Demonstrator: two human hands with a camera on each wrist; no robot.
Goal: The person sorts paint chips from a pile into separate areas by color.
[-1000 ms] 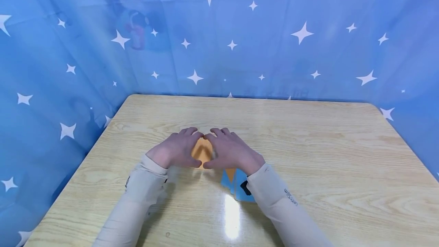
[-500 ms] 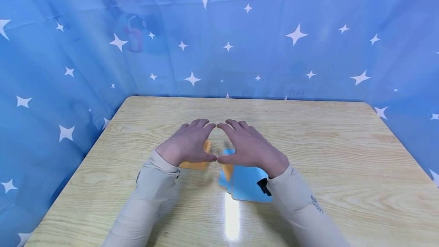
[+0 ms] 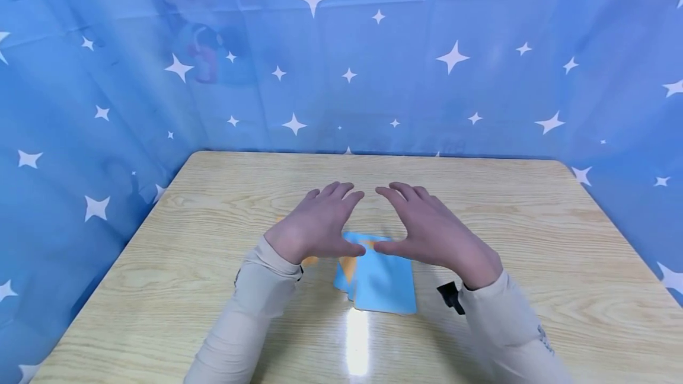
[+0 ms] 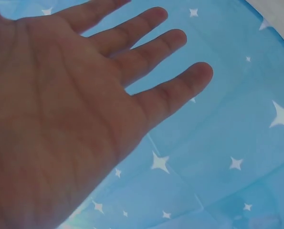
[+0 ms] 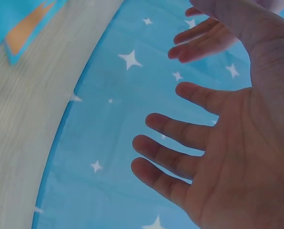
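Both hands hover above the table with fingers spread, and neither holds anything. In the head view my left hand (image 3: 320, 224) is left of centre, partly covering an orange piece (image 3: 309, 260) on the table. My right hand (image 3: 434, 230) is to its right, with a gap between the two hands. Under that gap lie overlapping flat blue square sheets (image 3: 385, 283), with an orange patch (image 3: 348, 266) showing between them. The left wrist view shows the left palm (image 4: 60, 114) and extended fingers; the right wrist view shows the right palm (image 5: 247, 157), its fingers apart.
A light wood-grain table (image 3: 533, 242) spreads out on all sides of the sheets. Behind it and to the left hangs a blue curtain (image 3: 400, 88) with white stars. A black piece (image 3: 450, 297) sits at the right sleeve's cuff.
Both hands have moved rightward in the head view, the right one farther, so the gap between them has widened. More of the blue sheets shows; the orange piece is now mostly covered.
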